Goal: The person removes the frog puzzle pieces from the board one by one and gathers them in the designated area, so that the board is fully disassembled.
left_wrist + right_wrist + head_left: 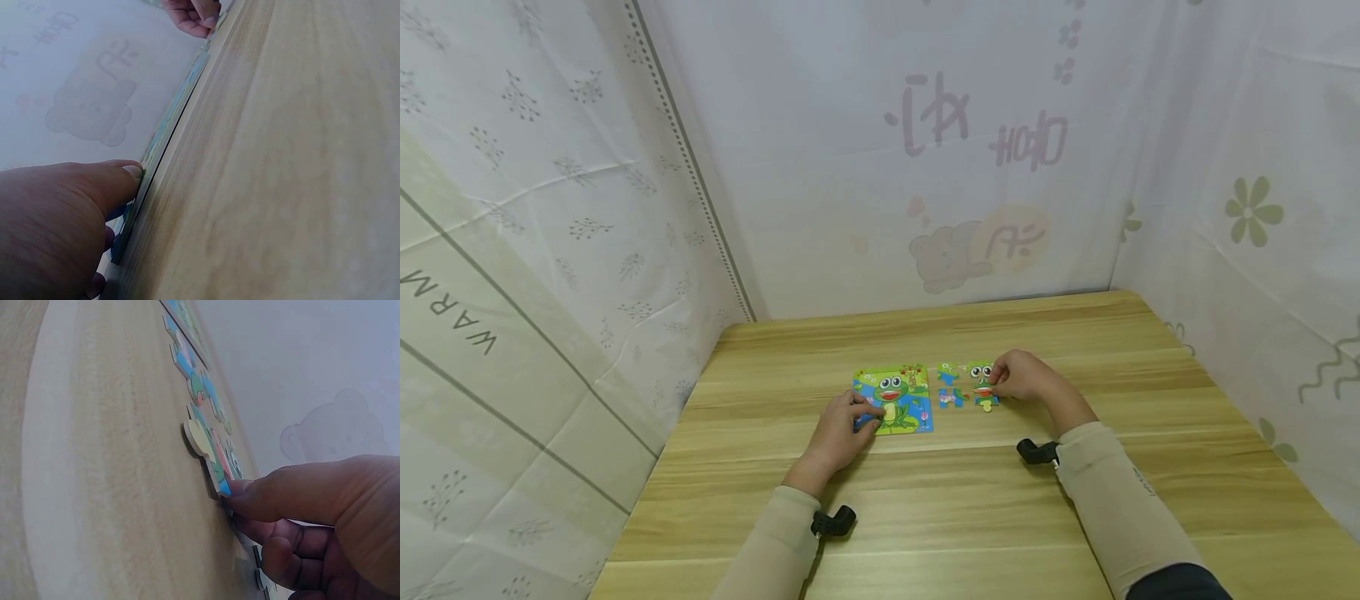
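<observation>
A square board (917,417) with a frog picture lies flat on the table. My left hand (841,423) rests on its lower left part, index finger and thumb touching it; in the left wrist view the thumb (128,178) lies along its near edge. To the board's right, my right hand (1021,377) pinches a frog-mouth puzzle piece (215,462) at its right edge, the piece lying close to the table. Beside it are loose pieces: one with the frog's eyes (981,371), a blue-and-green one (947,377) and a blue-and-pink one (950,400).
The wooden table (940,508) reaches to a patterned cloth (850,167) hung behind and on both sides. Under the right fingers, another piece edge (260,575) shows partly. Black wrist mounts (833,522) sit on both sleeves.
</observation>
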Action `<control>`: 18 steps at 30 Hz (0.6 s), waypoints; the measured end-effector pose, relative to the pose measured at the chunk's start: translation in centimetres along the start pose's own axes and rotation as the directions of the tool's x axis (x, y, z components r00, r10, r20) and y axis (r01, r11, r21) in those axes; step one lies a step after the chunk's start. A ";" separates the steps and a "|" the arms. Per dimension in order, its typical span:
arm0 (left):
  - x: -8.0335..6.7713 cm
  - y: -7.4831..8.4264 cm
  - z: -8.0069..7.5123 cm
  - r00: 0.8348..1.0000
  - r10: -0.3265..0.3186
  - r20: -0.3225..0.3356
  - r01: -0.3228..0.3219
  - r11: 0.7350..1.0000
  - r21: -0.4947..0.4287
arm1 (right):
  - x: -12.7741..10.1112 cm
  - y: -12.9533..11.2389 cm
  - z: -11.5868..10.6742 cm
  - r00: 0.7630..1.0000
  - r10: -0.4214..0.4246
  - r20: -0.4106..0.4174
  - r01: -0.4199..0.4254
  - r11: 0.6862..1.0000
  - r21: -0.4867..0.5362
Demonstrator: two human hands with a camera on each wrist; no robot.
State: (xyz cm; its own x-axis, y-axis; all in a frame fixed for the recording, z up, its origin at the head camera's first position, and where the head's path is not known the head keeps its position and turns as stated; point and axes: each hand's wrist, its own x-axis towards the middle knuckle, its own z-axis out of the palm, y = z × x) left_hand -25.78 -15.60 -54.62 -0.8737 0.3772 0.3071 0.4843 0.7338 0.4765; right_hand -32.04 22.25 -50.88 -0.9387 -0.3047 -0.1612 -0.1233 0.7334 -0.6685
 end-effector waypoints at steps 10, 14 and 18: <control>0.0 -0.1 0.1 1.000 0.007 0.000 -0.007 1.000 -0.009 | 0.1 0.1 0.0 1.000 -0.011 0.000 0.011 1.000 -0.007; 0.0 -0.1 0.0 1.000 0.008 0.004 -0.008 1.000 -0.012 | 0.2 0.2 -0.1 1.000 -0.024 0.003 0.024 1.000 -0.003; 0.1 -0.1 0.0 1.000 0.003 0.005 -0.003 1.000 -0.016 | 0.1 0.1 -0.1 1.000 -0.024 0.006 0.024 1.000 -0.001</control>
State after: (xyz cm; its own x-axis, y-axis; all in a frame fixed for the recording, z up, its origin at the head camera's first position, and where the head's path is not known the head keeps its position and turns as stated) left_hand -25.88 -15.66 -54.65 -0.8725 0.3824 0.3040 0.4875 0.7234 0.4890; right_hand -32.17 22.38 -50.85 -0.9336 -0.3256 -0.1497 -0.1457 0.7265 -0.6715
